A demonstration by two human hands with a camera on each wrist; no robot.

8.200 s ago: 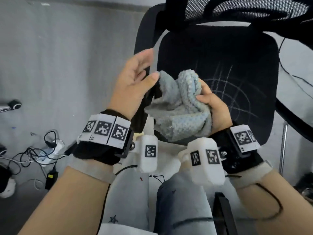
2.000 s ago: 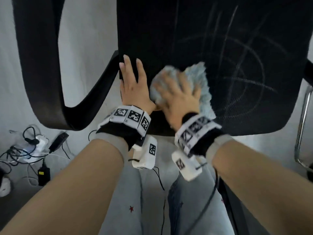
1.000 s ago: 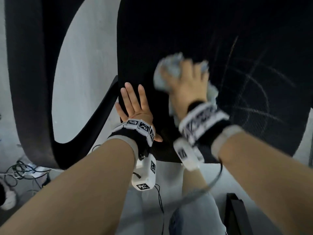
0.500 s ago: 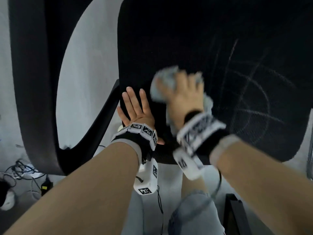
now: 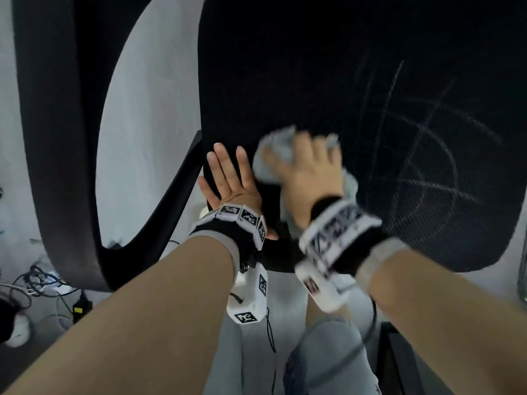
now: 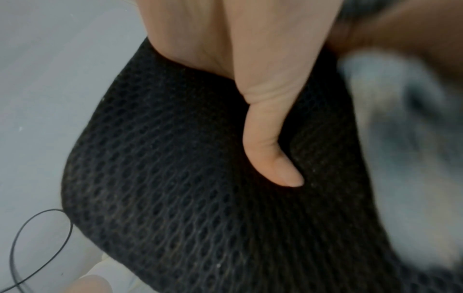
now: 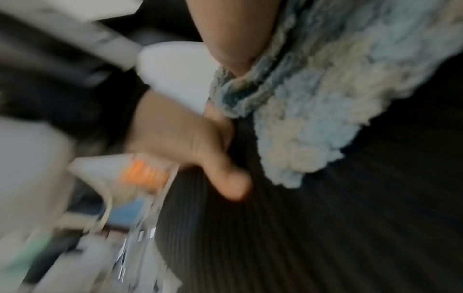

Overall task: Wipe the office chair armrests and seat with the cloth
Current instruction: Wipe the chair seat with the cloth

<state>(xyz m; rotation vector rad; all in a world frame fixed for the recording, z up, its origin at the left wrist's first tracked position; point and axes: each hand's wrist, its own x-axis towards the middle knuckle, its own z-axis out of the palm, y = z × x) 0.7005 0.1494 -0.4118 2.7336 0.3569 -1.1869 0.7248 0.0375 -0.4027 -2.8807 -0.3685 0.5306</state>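
The black mesh seat [image 5: 328, 67] of the office chair fills the head view, with pale scribbled lines [image 5: 413, 155] on its right half. My right hand [image 5: 309, 169] presses a bunched light blue cloth [image 5: 269, 163] onto the seat near its front left, fingers spread over it. In the right wrist view the cloth [image 7: 325, 95] lies under the palm, thumb [image 7: 225, 170] beside it. My left hand [image 5: 228, 178] lies flat on the seat's front left corner, holding nothing. Its thumb [image 6: 270, 142] rests on the mesh [image 6: 175, 198]. The left armrest [image 5: 57, 132] curves past on the left.
Cables and a power adapter [image 5: 42, 283] lie on the grey floor at lower left. My legs in jeans [image 5: 328, 354] stand just below the seat's front edge. A metal tube [image 5: 523, 266] shows at the right edge, and a dark object [image 5: 393, 354] at bottom right.
My right hand has drawn the cloth back over the seat toward the front edge, closer to my left hand. The left hand has stayed flat on the corner.
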